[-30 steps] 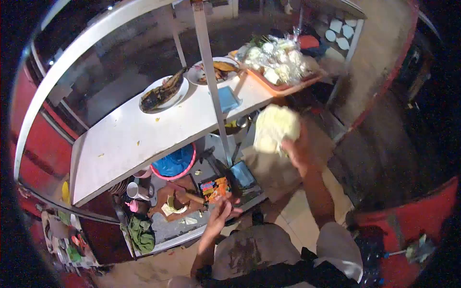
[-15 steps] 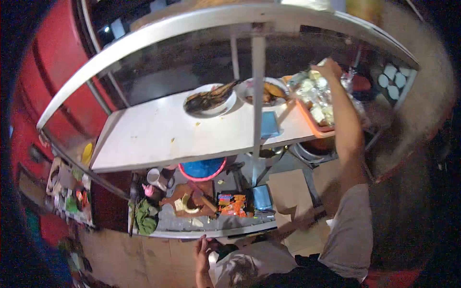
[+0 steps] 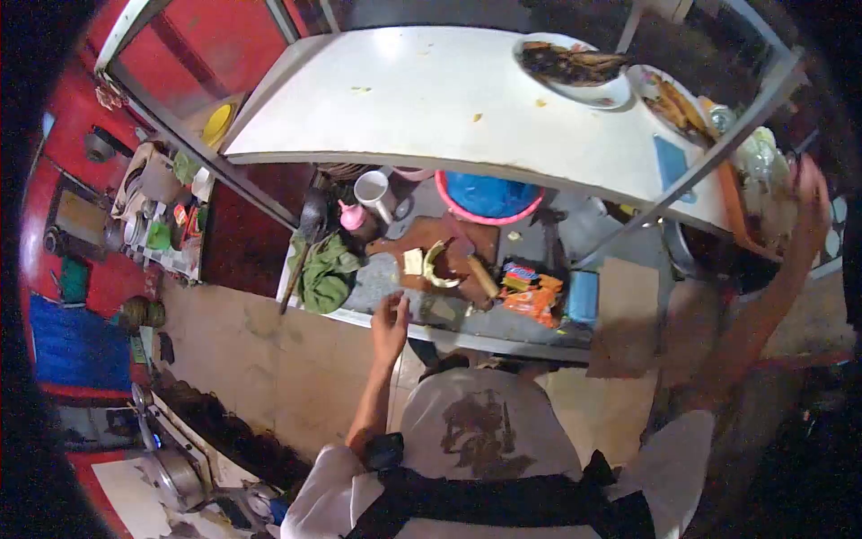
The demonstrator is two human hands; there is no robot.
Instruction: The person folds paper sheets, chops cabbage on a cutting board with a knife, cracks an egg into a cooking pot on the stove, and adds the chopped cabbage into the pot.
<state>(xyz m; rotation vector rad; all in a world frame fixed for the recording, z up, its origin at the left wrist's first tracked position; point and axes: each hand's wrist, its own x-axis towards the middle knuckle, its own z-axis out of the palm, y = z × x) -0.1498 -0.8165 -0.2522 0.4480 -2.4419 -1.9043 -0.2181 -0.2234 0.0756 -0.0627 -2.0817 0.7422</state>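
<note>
My right hand (image 3: 810, 190) is stretched out at the far right, its fingers extended and slightly blurred, beside the pale plastic-wrapped items (image 3: 763, 166) in an orange tray (image 3: 734, 202). I see nothing held in it. My left hand (image 3: 390, 323) hovers near the counter's front edge, fingers loosely bent and apart, nothing visible between them. Closest to it is a brown cutting board (image 3: 413, 235). On the board lie a pale block (image 3: 413, 261), a curved pale-green piece of vegetable (image 3: 433, 269) and a knife with a wooden handle (image 3: 482, 277).
A white shelf (image 3: 377, 117) bears plates of dark fish (image 3: 575, 67) and fried food (image 3: 673, 103). Below stand a pink-rimmed basin (image 3: 489, 218), a white mug (image 3: 373, 190), a green cloth (image 3: 328, 274), orange packets (image 3: 534, 296) and a blue box (image 3: 583, 296). A metal frame post (image 3: 718, 157) crosses the right.
The view has swung left and down. My right hand, earlier above the wrapped items with something pale at its fingers, is now lower beside them. My left hand has risen toward the cutting board.
</note>
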